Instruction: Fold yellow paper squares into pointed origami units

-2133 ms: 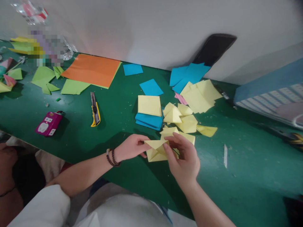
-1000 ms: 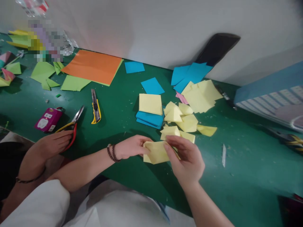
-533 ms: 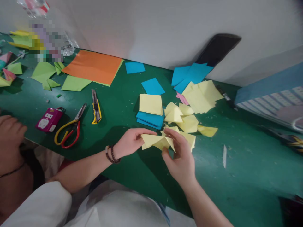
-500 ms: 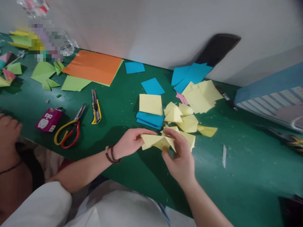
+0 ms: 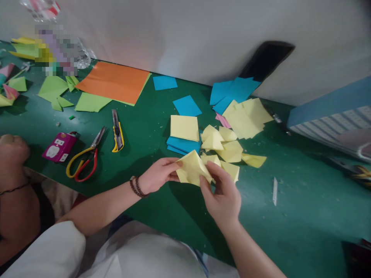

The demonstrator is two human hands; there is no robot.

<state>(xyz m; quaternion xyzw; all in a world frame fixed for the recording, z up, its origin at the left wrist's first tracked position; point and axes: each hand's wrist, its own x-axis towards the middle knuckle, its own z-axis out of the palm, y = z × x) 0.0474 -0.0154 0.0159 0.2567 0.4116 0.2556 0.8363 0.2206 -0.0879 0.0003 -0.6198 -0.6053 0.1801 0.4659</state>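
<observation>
A partly folded sheet of pale yellow paper [image 5: 191, 168] is held up over the green table, peaked at its top. My left hand [image 5: 159, 173] pinches its left edge, thumb on the near face. On the other side my right hand [image 5: 222, 193] grips the right edge between thumb and fingers. Just beyond lies a stack of square sheets, pale yellow [image 5: 184, 127] on top of blue [image 5: 184, 146]. Folded yellow pieces [image 5: 212, 138] sit to the right of the stack, some partly hidden behind my right hand.
Scissors [image 5: 87, 156], a yellow utility knife [image 5: 117, 131] and a purple box [image 5: 60, 147] lie to the left. Orange paper [image 5: 116, 82], blue sheets [image 5: 234, 92] and loose yellow sheets [image 5: 246, 117] are at the back. A blue box [image 5: 330, 104] stands right. Another person's hand [image 5: 13, 148] rests far left.
The yellow paper has tilted so a broad face shows instead of a narrow folded edge. My left thumb now presses on its front. The other person's hand has shifted slightly.
</observation>
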